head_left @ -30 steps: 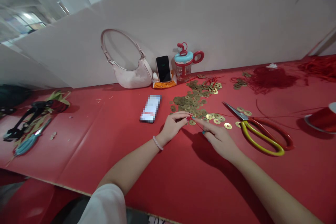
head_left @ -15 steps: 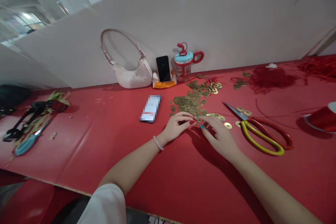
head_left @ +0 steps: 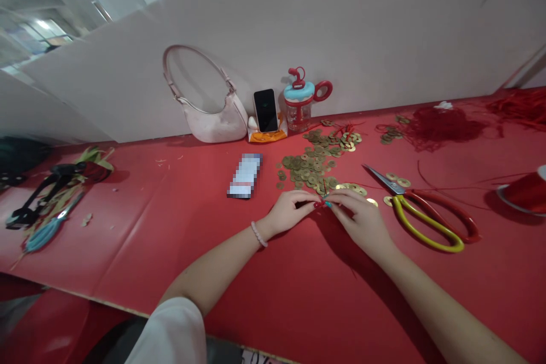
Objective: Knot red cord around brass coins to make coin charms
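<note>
My left hand (head_left: 291,211), with a beaded bracelet at the wrist, pinches a thin red cord (head_left: 325,184) between thumb and forefinger. My right hand (head_left: 360,219) meets it fingertip to fingertip and pinches at the same spot. Most of the cord between the fingers is hidden. Just beyond the fingertips spreads a heap of brass coins (head_left: 305,168) with holes in their middles. A short row of brighter coins (head_left: 354,188) lies behind my right hand. To its right rest scissors (head_left: 420,217) with one yellow and one red handle, blades parted slightly.
A phone (head_left: 245,176) lies left of the coins. Along the wall stand a pale handbag (head_left: 215,125), a second phone (head_left: 265,111) on an orange packet and a cup (head_left: 298,108). Red cord tangles (head_left: 447,125) and a red spool (head_left: 526,193) are right; blue-handled scissors (head_left: 46,233) lie left.
My hands have come together: the right hand's fingertips, apart from the left's before, now touch them. The left hand has shifted slightly right and nearer to me.
</note>
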### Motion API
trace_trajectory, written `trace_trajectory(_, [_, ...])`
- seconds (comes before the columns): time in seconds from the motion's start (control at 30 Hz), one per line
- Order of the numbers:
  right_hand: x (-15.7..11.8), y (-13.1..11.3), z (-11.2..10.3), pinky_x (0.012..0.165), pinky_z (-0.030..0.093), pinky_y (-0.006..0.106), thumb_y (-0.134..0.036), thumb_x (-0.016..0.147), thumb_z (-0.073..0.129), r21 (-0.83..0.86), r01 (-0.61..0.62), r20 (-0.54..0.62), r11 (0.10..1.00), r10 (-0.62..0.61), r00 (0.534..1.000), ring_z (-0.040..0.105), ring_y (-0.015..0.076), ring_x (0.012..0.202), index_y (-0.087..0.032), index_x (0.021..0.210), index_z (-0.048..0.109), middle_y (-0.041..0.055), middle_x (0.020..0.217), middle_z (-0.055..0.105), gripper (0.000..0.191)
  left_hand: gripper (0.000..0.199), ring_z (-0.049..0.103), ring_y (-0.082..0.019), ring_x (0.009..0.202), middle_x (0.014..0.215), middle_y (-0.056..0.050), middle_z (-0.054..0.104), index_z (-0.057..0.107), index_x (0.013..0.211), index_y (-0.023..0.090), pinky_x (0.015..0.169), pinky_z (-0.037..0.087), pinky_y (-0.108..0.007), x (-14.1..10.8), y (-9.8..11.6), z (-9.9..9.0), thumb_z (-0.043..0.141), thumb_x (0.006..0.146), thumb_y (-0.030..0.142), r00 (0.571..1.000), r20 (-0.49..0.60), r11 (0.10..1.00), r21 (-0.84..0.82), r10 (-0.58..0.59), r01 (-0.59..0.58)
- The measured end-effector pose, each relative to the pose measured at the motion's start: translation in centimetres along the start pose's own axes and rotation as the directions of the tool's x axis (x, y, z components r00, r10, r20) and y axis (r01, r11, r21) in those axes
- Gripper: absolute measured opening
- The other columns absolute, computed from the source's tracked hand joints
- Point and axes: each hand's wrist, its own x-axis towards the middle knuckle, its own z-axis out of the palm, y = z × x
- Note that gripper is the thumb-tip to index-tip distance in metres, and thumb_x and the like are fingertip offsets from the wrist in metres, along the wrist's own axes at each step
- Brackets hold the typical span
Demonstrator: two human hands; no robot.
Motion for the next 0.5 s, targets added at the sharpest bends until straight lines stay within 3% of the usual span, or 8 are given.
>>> trace_trajectory(0.27, [-0.12, 0.09, 0.28, 0.073, 0.050, 0.031, -0.021, 0.086, 0.044, -0.076, 0.110, -0.045, 0.991, -0.114, 0.993, 0.062, 0.0181, 0.082, -0.021, 0.081, 0.061, 0.0057, 0.087, 0.065, 0.018, 0.019, 0.064, -0.015, 0.085, 0.092, -0.008, 0.070, 0.069, 0.091, 0.015, 0.080, 0.049, -0.025, -0.15, -0.24, 0.11, 0.053, 0.084, 0.022, 0.988, 0.117, 0.991, 0.067, 0.105, -0.113])
trace_trajectory(0.5, [-0.23, 0.46, 0.31, 0.073, 0.050, 0.031, -0.016, 0.085, 0.045, -0.123, 0.106, -0.078, 0.987, -0.116, 0.990, 0.061, 0.0185, 0.085, -0.021, 0.084, 0.058, 0.0058, 0.087, 0.064, 0.014, 0.022, 0.063, -0.014, 0.087, 0.094, -0.009, 0.069, 0.069, 0.092, 0.013, 0.082, 0.048, -0.024, -0.40, 0.05, -0.14, 0.049, 0.086, 0.021, 0.941, 0.228, 0.953, 0.112, 0.251, -0.282])
